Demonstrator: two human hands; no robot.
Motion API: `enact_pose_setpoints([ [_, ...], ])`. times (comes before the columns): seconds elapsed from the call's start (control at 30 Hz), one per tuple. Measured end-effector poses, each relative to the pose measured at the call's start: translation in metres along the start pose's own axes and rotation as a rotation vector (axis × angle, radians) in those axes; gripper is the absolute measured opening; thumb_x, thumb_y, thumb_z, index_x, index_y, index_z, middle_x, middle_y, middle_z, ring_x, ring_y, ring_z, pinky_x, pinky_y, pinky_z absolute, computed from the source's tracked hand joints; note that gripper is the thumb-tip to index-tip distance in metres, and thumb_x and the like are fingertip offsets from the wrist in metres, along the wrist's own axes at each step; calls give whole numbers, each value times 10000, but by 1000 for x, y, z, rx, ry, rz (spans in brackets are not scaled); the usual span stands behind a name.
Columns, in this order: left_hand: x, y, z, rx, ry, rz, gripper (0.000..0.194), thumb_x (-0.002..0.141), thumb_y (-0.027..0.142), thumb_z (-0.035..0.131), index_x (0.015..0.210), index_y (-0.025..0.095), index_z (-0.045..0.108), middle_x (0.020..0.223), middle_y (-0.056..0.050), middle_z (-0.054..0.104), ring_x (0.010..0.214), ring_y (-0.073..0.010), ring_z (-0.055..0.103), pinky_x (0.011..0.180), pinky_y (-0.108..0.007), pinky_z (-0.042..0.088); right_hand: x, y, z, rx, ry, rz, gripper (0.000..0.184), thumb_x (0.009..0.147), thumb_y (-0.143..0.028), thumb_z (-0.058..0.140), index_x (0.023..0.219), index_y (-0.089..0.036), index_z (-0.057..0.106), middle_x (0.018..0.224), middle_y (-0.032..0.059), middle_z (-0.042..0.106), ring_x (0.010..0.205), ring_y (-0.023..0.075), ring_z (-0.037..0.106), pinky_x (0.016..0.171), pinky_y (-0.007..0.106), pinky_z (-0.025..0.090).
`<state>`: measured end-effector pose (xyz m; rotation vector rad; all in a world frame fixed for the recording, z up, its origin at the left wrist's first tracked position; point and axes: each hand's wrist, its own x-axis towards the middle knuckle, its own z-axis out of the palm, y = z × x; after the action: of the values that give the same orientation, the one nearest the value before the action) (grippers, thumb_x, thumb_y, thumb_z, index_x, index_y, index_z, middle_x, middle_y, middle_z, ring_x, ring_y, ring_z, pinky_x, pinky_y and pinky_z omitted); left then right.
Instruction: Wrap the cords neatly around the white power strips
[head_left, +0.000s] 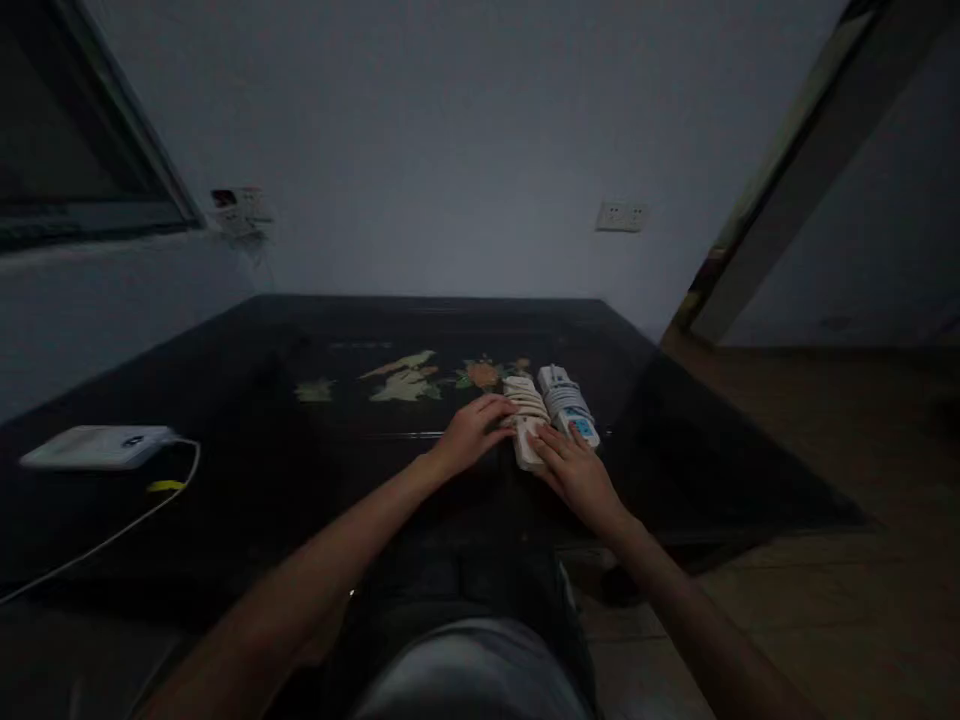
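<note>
Two white power strips lie side by side on the dark table, each with its cord wound around its middle. The left power strip [529,455] has a cream-coloured cord and is between my hands. My left hand [472,432] grips its left edge beside the wound cord, thumb and fingers curved toward it. Across its near end rest the fingers of my right hand [581,475], closed on it from the right. The right power strip [556,378] has blue socket faces and a greyish cord; my right hand partly covers its near end.
The glossy black table [337,490] bears a bird-and-flower picture [409,380]. At its left are a white device [101,447] with a cable [142,518] and a yellow band [165,486]. Wall sockets [622,216] sit above the far edge. Wooden floor lies at right.
</note>
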<state>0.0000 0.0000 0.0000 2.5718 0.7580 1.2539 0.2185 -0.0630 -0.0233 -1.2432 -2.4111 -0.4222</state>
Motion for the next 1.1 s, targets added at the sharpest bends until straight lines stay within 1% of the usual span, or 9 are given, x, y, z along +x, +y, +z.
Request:
enact_pose_setpoints([
  [0.17, 0, 4, -3, 101, -205, 150, 247, 907, 248, 512, 1126, 204, 619, 1165, -106, 589, 1102, -193, 570, 922, -332, 484, -1, 1, 2, 10, 33, -22, 435, 882, -162, 551, 1314, -169, 509, 1362, 130, 538, 1274, 249, 491, 1113, 521, 299],
  [0.27, -4, 4, -8, 132, -299, 182, 281, 931, 245, 454, 1151, 235, 629, 1197, -105, 598, 1105, -209, 570, 920, -335, 472, -2, 2, 4, 6, 49, -31, 404, 884, -166, 550, 1288, -166, 533, 1364, 135, 534, 1276, 258, 488, 1101, 521, 321],
  [0.33, -7, 5, -10, 99, -359, 156, 293, 943, 268, 433, 1166, 236, 621, 1196, -94, 614, 1096, -205, 578, 929, -320, 455, -2, 2, 4, 3, 47, -40, 410, 887, -174, 551, 1296, -163, 525, 1372, 133, 526, 1286, 261, 477, 1097, 516, 332],
  [0.47, -13, 10, -7, -14, -458, 51, 326, 925, 380, 476, 1165, 202, 603, 1121, -74, 658, 1029, -177, 610, 930, -264, 433, -3, 3, 5, 5, 44, -39, 410, 895, -181, 540, 1303, -156, 516, 1372, 138, 525, 1290, 262, 472, 1088, 516, 348],
  [0.67, -19, 8, -3, -14, -470, 14, 354, 911, 418, 492, 1180, 216, 599, 1095, -61, 675, 1003, -188, 634, 913, -260, 440, -7, 7, 7, 26, 58, -17, 409, 892, -158, 524, 1301, -155, 517, 1368, 145, 528, 1293, 260, 468, 1090, 510, 349],
  [0.8, -23, 4, -10, 104, -503, 262, 314, 919, 308, 479, 1205, 249, 594, 1232, -96, 601, 1079, -205, 595, 899, -283, 461, -8, 6, 6, 41, 49, -13, 409, 877, -172, 557, 1283, -139, 536, 1352, 152, 542, 1275, 273, 486, 1082, 512, 361],
  [0.87, -24, 3, -11, 182, -494, 324, 318, 929, 287, 457, 1219, 257, 584, 1257, -100, 576, 1093, -203, 579, 900, -290, 466, -8, 5, 5, 52, 54, -11, 398, 875, -200, 571, 1268, -144, 553, 1347, 150, 547, 1268, 277, 493, 1082, 516, 359],
  [0.97, -24, 6, -6, 237, -468, 303, 315, 941, 299, 431, 1220, 242, 568, 1225, -92, 582, 1063, -191, 582, 891, -289, 472, -8, 3, 5, 69, 66, 6, 376, 879, -239, 575, 1248, -167, 570, 1324, 142, 569, 1246, 276, 515, 1076, 530, 359],
  [1.1, -24, 11, 3, 179, -442, 243, 290, 935, 281, 436, 1182, 191, 558, 1189, -98, 585, 1054, -193, 568, 891, -294, 472, -9, 3, 5, 67, 75, 21, 361, 888, -264, 565, 1235, -168, 575, 1325, 144, 565, 1235, 279, 522, 1076, 537, 352],
])
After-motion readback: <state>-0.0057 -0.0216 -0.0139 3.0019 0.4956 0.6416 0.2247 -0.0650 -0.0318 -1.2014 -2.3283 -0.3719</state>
